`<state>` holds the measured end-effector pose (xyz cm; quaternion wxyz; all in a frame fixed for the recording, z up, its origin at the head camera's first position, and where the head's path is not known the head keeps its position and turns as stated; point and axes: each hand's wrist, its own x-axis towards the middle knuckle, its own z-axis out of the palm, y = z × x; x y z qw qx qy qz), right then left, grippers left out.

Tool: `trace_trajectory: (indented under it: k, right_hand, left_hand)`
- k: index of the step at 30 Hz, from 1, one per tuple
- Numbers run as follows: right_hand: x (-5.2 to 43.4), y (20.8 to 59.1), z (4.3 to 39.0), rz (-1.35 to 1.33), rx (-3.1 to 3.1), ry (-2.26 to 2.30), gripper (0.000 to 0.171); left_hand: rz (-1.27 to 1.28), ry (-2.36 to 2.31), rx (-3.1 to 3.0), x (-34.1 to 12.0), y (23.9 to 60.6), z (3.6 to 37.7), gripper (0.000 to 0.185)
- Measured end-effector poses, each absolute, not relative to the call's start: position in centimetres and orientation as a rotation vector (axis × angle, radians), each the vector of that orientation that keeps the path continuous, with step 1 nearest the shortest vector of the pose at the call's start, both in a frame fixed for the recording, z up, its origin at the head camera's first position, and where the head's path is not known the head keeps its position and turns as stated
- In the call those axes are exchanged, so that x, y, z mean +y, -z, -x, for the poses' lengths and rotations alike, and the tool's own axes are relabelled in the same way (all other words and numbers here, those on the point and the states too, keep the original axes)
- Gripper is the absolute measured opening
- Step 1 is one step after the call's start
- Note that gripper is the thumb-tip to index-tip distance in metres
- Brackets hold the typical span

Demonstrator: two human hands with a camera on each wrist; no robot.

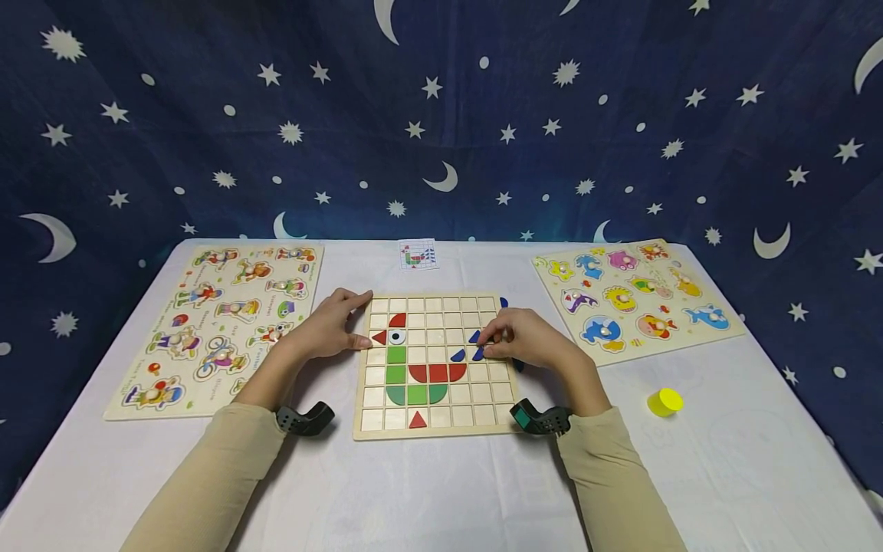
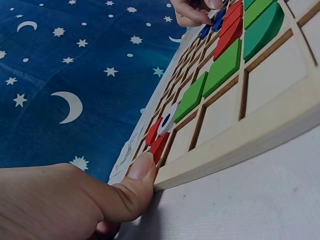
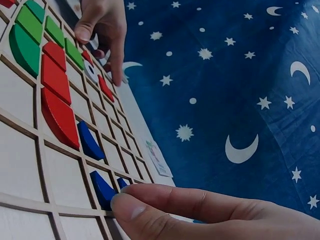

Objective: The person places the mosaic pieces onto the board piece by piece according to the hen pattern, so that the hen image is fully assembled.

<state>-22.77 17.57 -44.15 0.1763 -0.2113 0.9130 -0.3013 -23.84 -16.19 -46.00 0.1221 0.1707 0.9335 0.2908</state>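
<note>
A square wooden grid board (image 1: 481, 415) lies on the table, with red, green and blue flat pieces and a white eye piece (image 1: 396, 336) forming a bird-like figure. My left hand (image 1: 329, 325) is at the board's upper left, thumb on the left rim and index finger reaching along to the far corner. My right hand (image 1: 527, 338) is over the right side of the grid. Its thumb and index fingertips pinch at a blue puzzle piece (image 3: 101, 191). Another blue piece (image 3: 90, 141) lies in a cell beside the red pieces (image 3: 56, 75). A third blue piece (image 1: 474, 336) sits just above.
More blue pieces (image 1: 504, 302) lie beyond the board's right rim, partly hidden by the hand. A picture card (image 1: 418, 254) lies behind the board. Knobbed picture boards flank it, left (image 1: 207, 330) and right (image 1: 631, 295). A yellow cylinder (image 1: 665, 402) stands near the right forearm.
</note>
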Motion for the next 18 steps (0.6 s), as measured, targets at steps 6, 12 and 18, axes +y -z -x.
trace_trajectory:
  k: [6, 12, 18]
  right_hand:
    - [17.47, 44.29, 22.79, 0.626, 2.577, 0.853, 0.010]
    - [17.42, 44.39, 22.88, 0.616, 2.588, 0.824, 0.006]
    - [17.46, 44.39, 22.91, 0.626, 2.578, 0.834, 0.006]
  left_hand:
    - [-0.503, -0.846, 2.726, -16.18, 46.03, 23.87, 0.089]
    - [-0.498, -0.842, 2.728, -16.19, 46.09, 23.95, 0.090]
    - [-0.530, -0.829, 2.750, -16.27, 46.05, 23.89, 0.089]
